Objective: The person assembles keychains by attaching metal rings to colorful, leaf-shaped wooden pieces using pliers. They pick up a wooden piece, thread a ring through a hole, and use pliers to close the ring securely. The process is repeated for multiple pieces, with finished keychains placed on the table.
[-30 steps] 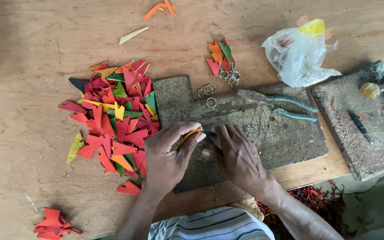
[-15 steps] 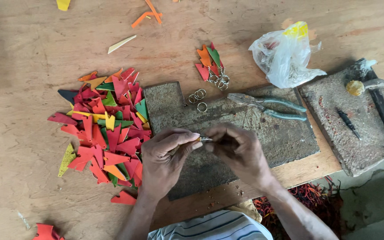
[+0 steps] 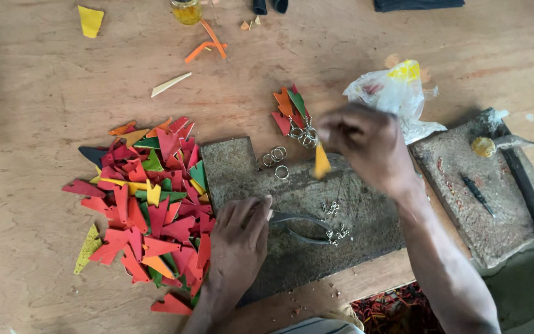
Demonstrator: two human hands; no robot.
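Note:
My right hand (image 3: 366, 145) is raised over the far edge of a dark stone slab (image 3: 372, 241), pinching a small yellow-orange leather piece (image 3: 321, 164) that hangs from its fingers. Just left of it lies a small bunch of coloured pieces with metal rings (image 3: 295, 114). My left hand (image 3: 237, 241) lies palm down on the slab's near left part, its fingers over the handles of pliers (image 3: 307, 227). Loose rings (image 3: 273, 158) and short chains (image 3: 335, 235) lie on the slab.
A big pile of red, orange, green and yellow leather triangles (image 3: 146, 204) sits left of the slab. A plastic bag (image 3: 397, 93) lies behind it. A second slab (image 3: 458, 185) at the right carries a hammer (image 3: 526, 185) and an awl (image 3: 477, 193). A jar (image 3: 186, 11) stands far back.
The hands, joined over the slab's middle on a small piece, have parted. The right hand rose toward the ringed bunch with the yellow-orange piece; the left dropped onto the pliers.

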